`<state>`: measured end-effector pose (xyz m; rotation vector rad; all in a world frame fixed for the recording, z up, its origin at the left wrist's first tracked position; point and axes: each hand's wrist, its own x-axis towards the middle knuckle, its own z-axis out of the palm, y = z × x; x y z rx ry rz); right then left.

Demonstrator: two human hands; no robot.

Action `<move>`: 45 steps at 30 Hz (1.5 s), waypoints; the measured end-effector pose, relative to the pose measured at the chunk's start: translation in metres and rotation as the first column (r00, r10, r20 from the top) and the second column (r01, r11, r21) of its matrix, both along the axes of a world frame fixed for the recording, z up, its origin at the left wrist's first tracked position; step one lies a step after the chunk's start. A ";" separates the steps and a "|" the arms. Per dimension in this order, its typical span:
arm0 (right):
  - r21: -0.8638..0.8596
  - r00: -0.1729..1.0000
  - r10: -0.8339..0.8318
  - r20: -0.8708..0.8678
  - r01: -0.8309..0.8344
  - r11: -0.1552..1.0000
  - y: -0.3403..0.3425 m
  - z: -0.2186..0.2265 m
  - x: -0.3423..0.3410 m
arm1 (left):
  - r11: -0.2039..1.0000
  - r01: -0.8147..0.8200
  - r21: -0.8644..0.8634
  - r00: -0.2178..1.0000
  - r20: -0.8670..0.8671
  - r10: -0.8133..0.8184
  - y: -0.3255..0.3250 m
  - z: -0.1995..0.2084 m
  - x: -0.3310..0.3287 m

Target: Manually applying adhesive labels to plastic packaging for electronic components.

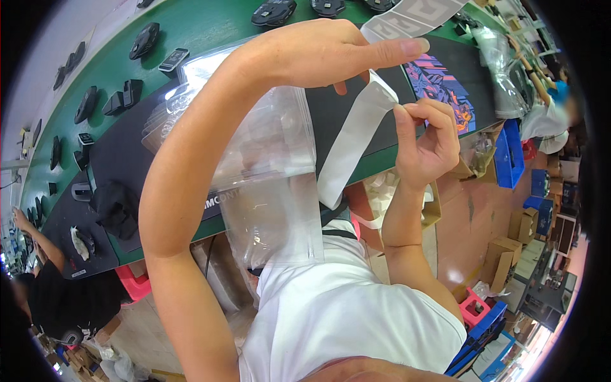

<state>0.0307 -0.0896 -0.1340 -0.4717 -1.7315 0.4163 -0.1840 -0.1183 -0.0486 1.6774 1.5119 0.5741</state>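
Note:
A white strip of labels (pixel 363 124) runs from the table's far side under my left hand (pixel 334 54) and hangs down toward my lap. My left hand is curled around the strip with its thumb stretched to the right; most of its fingers are hidden. Just to the right, my right hand (pixel 428 143) pinches the strip's edge between thumb and forefinger. Beyond the left hand, the strip shows grey printed squares. Clear plastic bags (pixel 280 143) lie in a pile beneath my left forearm, with one hanging over the table's near edge.
Dark handheld devices (pixel 145 40) stand along the green table (pixel 210 24). A colourful printed mat (pixel 442 92) lies to the right. Below the table edge are an open cardboard box (pixel 433 207) and a blue bin (pixel 511 153). A person in black (pixel 70 302) works at far left.

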 end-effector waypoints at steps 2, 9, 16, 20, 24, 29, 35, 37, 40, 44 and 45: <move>-0.052 0.999 0.026 -0.027 -0.028 0.998 -0.004 -0.003 0.001 | 1.000 0.016 0.005 1.000 0.026 -0.016 0.011 -0.008 -0.006; -0.549 0.792 0.596 -0.136 -0.561 0.620 -0.090 0.008 0.014 | 0.981 -0.015 0.193 0.999 -0.043 0.023 -0.038 0.012 0.002; -0.793 0.812 0.559 0.169 -0.225 0.566 -0.102 -0.023 -0.006 | 0.973 0.165 0.161 0.975 -0.175 -0.136 0.004 0.006 -0.015; -0.786 0.796 0.551 0.250 -0.165 0.595 -0.100 -0.022 -0.011 | 0.966 0.127 0.223 0.974 -0.212 -0.079 0.000 0.001 -0.016; -0.790 0.800 0.539 0.265 -0.140 0.597 -0.099 -0.019 -0.008 | 0.990 -0.108 0.090 0.958 -0.256 0.127 -0.003 0.012 0.009; -0.827 0.814 0.521 0.256 -0.094 0.554 -0.103 -0.019 -0.009 | 0.991 0.057 0.122 0.966 -0.257 -0.024 0.003 0.016 0.001; -0.763 0.803 0.507 0.313 -0.105 0.638 -0.100 -0.029 -0.016 | 0.912 -0.047 0.407 0.987 -0.123 0.106 0.012 -0.036 -0.002; -0.731 0.808 0.480 0.341 -0.093 0.676 -0.100 -0.028 -0.017 | 0.923 -0.049 0.382 0.991 -0.099 0.093 0.020 -0.040 0.001; -0.652 0.808 0.441 0.391 -0.096 0.753 -0.102 -0.036 -0.016 | 0.936 -0.063 0.346 0.994 -0.066 0.091 0.034 -0.045 0.006; -0.608 0.806 0.347 0.479 0.019 0.794 -0.104 -0.037 -0.019 | 0.956 -0.067 0.287 0.997 -0.014 0.074 0.039 -0.044 0.012; -0.611 0.806 0.348 0.479 0.021 0.792 -0.103 -0.042 -0.019 | 0.960 -0.066 0.270 0.998 -0.001 0.068 0.040 -0.044 0.013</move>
